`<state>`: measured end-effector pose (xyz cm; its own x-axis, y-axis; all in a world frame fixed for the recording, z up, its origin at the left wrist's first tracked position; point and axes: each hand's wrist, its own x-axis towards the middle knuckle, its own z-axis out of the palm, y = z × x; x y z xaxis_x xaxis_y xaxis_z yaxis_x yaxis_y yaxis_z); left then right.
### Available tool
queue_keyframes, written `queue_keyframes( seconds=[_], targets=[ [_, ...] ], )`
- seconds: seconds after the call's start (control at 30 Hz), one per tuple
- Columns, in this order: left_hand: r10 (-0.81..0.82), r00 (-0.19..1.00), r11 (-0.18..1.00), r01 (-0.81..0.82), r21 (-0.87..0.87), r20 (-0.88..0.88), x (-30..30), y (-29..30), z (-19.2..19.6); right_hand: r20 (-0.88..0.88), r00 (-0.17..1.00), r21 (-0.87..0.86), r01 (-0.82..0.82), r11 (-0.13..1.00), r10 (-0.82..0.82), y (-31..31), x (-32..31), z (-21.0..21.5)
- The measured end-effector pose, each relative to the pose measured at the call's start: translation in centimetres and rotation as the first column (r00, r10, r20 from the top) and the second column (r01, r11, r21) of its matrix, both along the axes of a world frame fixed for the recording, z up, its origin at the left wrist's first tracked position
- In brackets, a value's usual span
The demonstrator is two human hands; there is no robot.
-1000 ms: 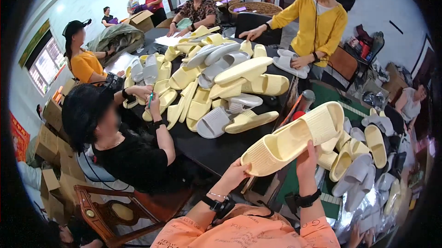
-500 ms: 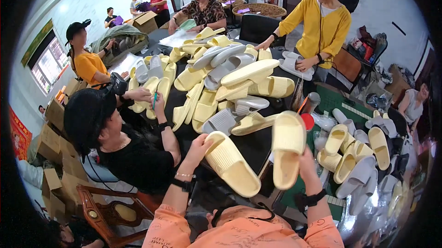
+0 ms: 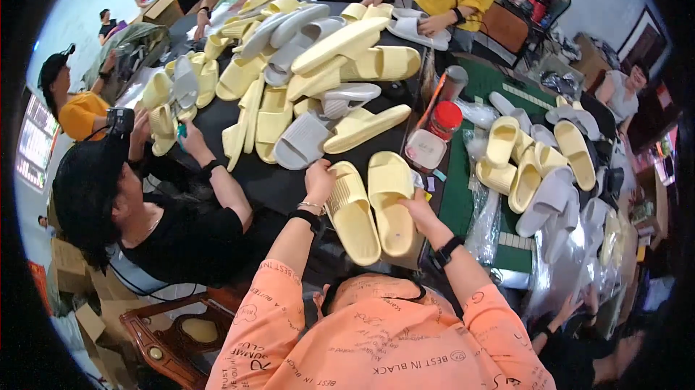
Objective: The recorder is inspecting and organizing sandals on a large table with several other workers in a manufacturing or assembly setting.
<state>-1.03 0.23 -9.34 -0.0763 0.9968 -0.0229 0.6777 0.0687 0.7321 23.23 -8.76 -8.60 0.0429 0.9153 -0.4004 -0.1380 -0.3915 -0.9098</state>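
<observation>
Side by side in front of me are two pale yellow slide slippers with ribbed straps. My left hand (image 3: 320, 183) is closed on the edge of the left slipper (image 3: 355, 227) near its strap. The right slipper (image 3: 396, 227) is gripped along its outer side by my right hand (image 3: 423, 212). Their soles face up toward me, heels nearest, and the inner edges lie close together. Just beyond them on the black table is a pile of yellow and grey slippers, with a grey slipper (image 3: 301, 141) and a yellow slipper (image 3: 367, 129) nearest.
Right of my hands stand a red-lidded jar (image 3: 445, 116) and a pale-lidded tub (image 3: 426, 148). More slippers (image 3: 527, 173) and plastic film (image 3: 486, 209) cover a green mat (image 3: 460, 195). A co-worker in black (image 3: 166, 231) sits close on my left; others stand around the table.
My hands have brought the two slippers together and slightly left, turning them nearly parallel. The view has tilted downward. At left, the co-worker's hands now have a yellow slipper between them.
</observation>
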Motion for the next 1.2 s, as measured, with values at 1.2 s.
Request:
queue_keyframes(
  seconds=[1.2],
  targets=[
    [0.049,0.905,0.996,-0.015,0.084,-0.422,5.7,-7.3,-0.6,0.780,0.504,-0.403,-0.051,0.914,0.371,-20.2,25.2,-5.5]
  ],
)
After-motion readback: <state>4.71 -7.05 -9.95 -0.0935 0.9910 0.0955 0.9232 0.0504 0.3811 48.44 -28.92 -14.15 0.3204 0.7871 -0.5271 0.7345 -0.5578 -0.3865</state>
